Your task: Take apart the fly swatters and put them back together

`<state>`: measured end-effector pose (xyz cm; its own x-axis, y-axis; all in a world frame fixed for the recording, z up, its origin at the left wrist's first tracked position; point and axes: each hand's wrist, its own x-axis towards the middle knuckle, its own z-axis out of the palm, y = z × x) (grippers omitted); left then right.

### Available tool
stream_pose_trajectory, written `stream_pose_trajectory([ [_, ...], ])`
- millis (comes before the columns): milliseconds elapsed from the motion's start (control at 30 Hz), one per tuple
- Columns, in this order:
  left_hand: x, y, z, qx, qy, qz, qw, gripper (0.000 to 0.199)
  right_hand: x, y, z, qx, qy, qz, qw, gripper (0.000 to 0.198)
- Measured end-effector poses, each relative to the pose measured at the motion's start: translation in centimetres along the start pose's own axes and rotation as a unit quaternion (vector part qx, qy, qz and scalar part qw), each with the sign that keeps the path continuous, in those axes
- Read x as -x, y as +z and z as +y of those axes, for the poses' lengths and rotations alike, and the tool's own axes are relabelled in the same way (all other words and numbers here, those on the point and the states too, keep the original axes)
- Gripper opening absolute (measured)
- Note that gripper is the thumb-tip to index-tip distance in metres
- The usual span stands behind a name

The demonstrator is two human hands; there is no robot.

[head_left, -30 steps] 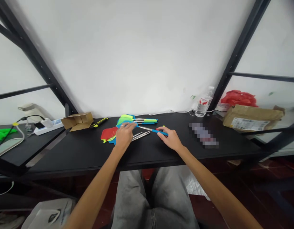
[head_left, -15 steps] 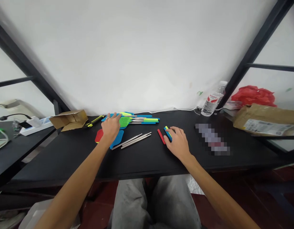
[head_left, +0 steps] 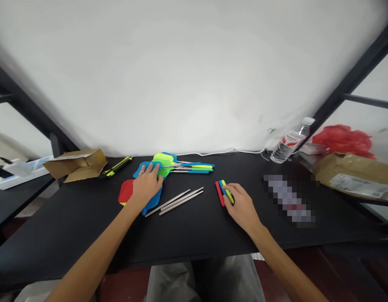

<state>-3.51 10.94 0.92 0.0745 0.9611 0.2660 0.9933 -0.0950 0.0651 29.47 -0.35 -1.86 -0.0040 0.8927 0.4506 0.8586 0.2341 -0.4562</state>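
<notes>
My left hand (head_left: 146, 184) lies with fingers spread on a pile of fly swatters, over a blue fly swatter head (head_left: 140, 168) and beside a green one (head_left: 165, 164). A red swatter head (head_left: 126, 191) and another blue head (head_left: 152, 203) show on either side of the wrist. Several thin metal rods (head_left: 181, 202) lie to its right. My right hand (head_left: 242, 205) has its thumb and fingers closed about a yellow handle grip (head_left: 228, 193). A blue grip (head_left: 223, 187) and a red grip (head_left: 219, 193) lie alongside, to its left; the fingers partly cover the blue one.
An open cardboard box (head_left: 77, 165) and a black-and-yellow cutter-like tool (head_left: 118, 166) are at the left. At the right stand a water bottle (head_left: 290, 142) and a taped carton (head_left: 354, 174) near a red plastic bag (head_left: 343, 140). A blurred item (head_left: 288, 199) lies nearer.
The view has tilted and shifted slightly. My right hand has drawn back a little, uncovering more of the yellow grip, and the three grips lie closer together. My left hand stays on the swatters.
</notes>
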Motion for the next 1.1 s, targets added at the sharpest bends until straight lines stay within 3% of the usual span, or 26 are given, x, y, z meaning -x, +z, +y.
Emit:
stream_pose_trajectory([
  [233, 0.8, -0.3, -0.3, 0.002, -0.018, -0.034, 0.999, 0.061, -0.2, 0.1, -0.6, 0.046, -0.009, -0.011, 0.999, 0.030],
  [333, 1.9, -1.1, -0.1, -0.005, -0.005, -0.002, 1.000, 0.060, -0.1, 0.1, -0.7, 0.052, -0.005, -0.009, 0.999, 0.029],
  [467, 5.4, -1.9, 1.5, 0.032, 0.107, 0.074, 0.991, 0.049, 0.0, 0.1, -0.7, 0.052, 0.021, 0.005, 0.998, 0.029],
  [533, 7.4, -1.5, 2.6, 0.067, 0.183, 0.075, 0.978, 0.038, 0.1, 0.0, -0.7, 0.046, 0.030, 0.004, 0.998, 0.028],
  [600, 8.7, -0.9, 3.6, 0.093, 0.213, 0.079, 0.969, 0.032, 0.1, -0.1, -0.7, 0.035, 0.033, 0.004, 0.999, 0.028],
  [1100, 7.8, 0.4, 3.3, 0.118, 0.200, 0.139, 0.963, 0.024, 0.2, 0.2, -1.1, 0.067, 0.024, 0.024, 0.997, 0.028],
])
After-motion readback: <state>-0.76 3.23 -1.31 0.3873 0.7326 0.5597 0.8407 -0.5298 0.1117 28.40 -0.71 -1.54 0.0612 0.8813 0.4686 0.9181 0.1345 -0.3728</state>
